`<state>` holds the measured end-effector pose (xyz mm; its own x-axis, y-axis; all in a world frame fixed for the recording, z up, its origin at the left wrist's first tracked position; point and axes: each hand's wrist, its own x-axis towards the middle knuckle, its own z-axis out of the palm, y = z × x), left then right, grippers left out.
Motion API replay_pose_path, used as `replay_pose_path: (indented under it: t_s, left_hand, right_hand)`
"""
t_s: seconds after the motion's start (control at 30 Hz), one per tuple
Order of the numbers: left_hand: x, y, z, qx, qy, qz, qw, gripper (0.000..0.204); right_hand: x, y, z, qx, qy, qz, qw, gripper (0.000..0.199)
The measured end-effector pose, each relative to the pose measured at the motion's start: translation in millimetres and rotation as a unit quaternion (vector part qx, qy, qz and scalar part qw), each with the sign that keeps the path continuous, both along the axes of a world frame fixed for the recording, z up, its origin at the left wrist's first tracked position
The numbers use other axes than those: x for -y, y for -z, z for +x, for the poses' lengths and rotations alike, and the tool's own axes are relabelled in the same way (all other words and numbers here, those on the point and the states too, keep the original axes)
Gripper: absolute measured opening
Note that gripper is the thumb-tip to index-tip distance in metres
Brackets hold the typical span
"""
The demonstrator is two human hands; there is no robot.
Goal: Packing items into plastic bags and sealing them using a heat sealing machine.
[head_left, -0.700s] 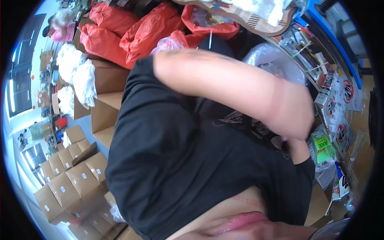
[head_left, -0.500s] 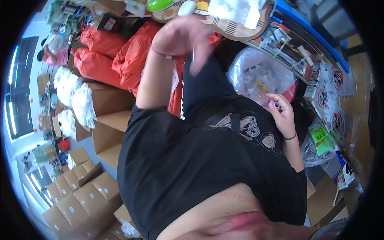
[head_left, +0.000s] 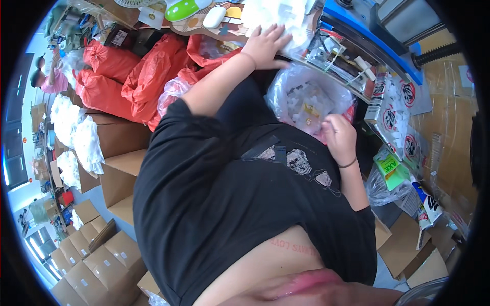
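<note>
Grip status: your left hand (head_left: 265, 47) lies flat and open, fingers spread, on a heap of clear plastic bags (head_left: 278, 13) at the worktop (head_left: 352, 61) edge, holding nothing. Your right hand (head_left: 339, 138) is curled loosely at the rim of a clear plastic bag (head_left: 306, 99) filled with small packets; whether it pinches anything, you cannot tell from this view. Beside the left forearm sit red sacks (head_left: 148, 76). Further left stand brown cardboard boxes (head_left: 97, 260). Another person (head_left: 48, 76) works at far left.
</note>
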<state>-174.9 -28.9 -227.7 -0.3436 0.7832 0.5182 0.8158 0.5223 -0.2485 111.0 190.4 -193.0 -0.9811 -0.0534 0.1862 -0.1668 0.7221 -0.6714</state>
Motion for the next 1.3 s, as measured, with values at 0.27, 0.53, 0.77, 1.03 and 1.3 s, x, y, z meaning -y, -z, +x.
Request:
replay_pose_path:
  t_s: [0.27,0.53,0.77,1.03,1.3]
  left_hand:
    - [-19,-32,81,0.711,0.068,0.245,0.656,0.025]
    - [-53,-78,136,0.779,0.124,0.187,0.585,0.023]
    - [-62,-62,160,0.902,0.13,0.192,0.363,0.022]
    - [-84,-37,132,0.926,0.106,0.221,0.289,0.024]
    - [-100,-22,89,0.907,0.093,0.274,0.307,0.039]
  right_hand:
    - [-41,-28,-2,-0.027,0.152,-0.095,0.984,0.017]
    - [-46,-90,-58,-0.134,0.113,-0.136,0.975,0.021]
    - [-71,-91,-54,0.005,-0.004,-0.048,0.999,0.031]
    - [-149,-63,-25,0.234,0.219,0.337,0.885,0.03]
    - [-145,-12,-17,-0.103,0.27,0.246,0.925,0.039]
